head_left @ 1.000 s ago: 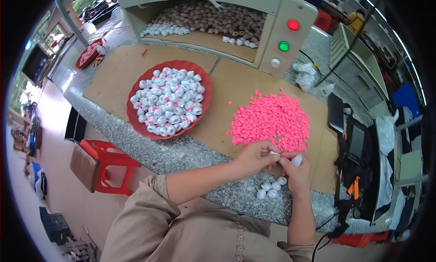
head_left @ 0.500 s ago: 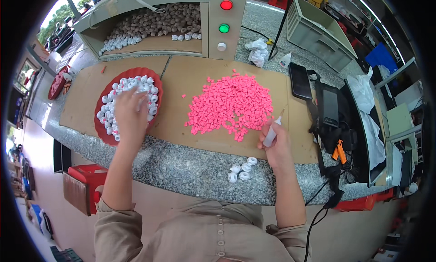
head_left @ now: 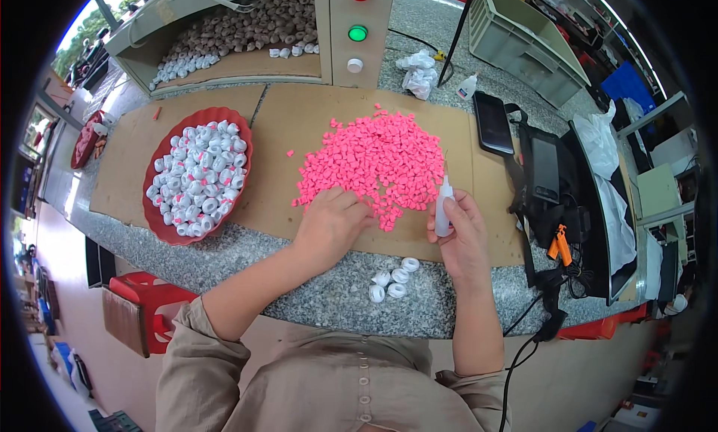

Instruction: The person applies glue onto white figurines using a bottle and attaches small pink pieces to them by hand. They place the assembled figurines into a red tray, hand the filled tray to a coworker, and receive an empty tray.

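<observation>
Many small pink pieces lie in a loose pile on the brown cardboard. At the pile's near left edge is my left hand, its fingers curled down and together; whatever they pinch is hidden. My right hand is wrapped round a small white squeeze bottle, held upright with its thin needle tip upward, right of the pile. Between my forearms, several white rolled rings sit on the stone tabletop. A red scalloped dish on the left holds a heap of white rolled pieces, some showing pink.
Behind the cardboard stands a grey cabinet with lit red and green buttons and brownish pieces inside. A phone, black straps and a black tray line the right side. Farther back are a grey crate, a small bottle and crumpled plastic.
My left hand has left the red dish and moved right to the pink pile. The squeeze bottle in my right hand has turned more upright. The view has shifted slightly.
</observation>
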Available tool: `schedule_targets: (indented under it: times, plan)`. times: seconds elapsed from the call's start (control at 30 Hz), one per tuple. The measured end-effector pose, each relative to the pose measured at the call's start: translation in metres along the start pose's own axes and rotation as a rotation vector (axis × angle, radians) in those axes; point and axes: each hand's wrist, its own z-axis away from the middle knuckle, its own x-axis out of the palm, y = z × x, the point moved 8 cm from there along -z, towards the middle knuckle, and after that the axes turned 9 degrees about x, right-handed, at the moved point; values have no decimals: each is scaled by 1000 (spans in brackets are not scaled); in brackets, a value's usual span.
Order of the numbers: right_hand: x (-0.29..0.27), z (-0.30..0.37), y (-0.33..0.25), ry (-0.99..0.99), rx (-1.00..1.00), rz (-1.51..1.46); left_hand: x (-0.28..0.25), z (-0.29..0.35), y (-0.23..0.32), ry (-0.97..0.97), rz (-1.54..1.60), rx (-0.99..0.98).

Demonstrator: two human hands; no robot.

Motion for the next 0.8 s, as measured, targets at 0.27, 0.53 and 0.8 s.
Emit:
schedule_targets:
  times: [0.27,0.53,0.8]
  plan:
    - [0,0,1,-19,15,-11,16,31,36,-198,481,-72]
    - [1,4,-1,71,-31,87,12,26,38,-183,422,-22]
    - [0,8,-6,58,-112,71,38,30,-2,-19,1549,-852]
